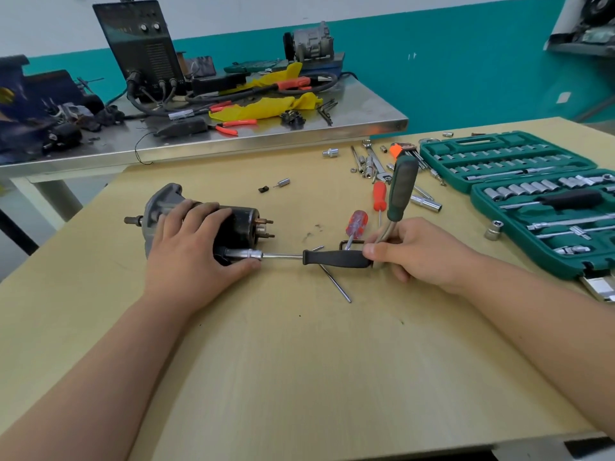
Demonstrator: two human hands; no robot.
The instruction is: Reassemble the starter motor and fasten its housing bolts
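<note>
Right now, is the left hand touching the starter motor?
Touching. Head view: the left hand lies on the starter motor, fingers curled over its black body.

The starter motor [239, 221] lies on its side on the desk [299, 361]. Its grey cast flange and stub shaft point left, and its black round body ends on the right in two copper terminal studs. The left hand [186, 251] grips the body from above. A socket driver [336, 258] with a black handle and a chrome shaft lies level, its socket pushed against the motor's near right end. The right hand [419, 251] touches the driver's handle end with its thumb and holds a green-handled tool [401, 191], which leans upward with its head hidden in the fingers.
</note>
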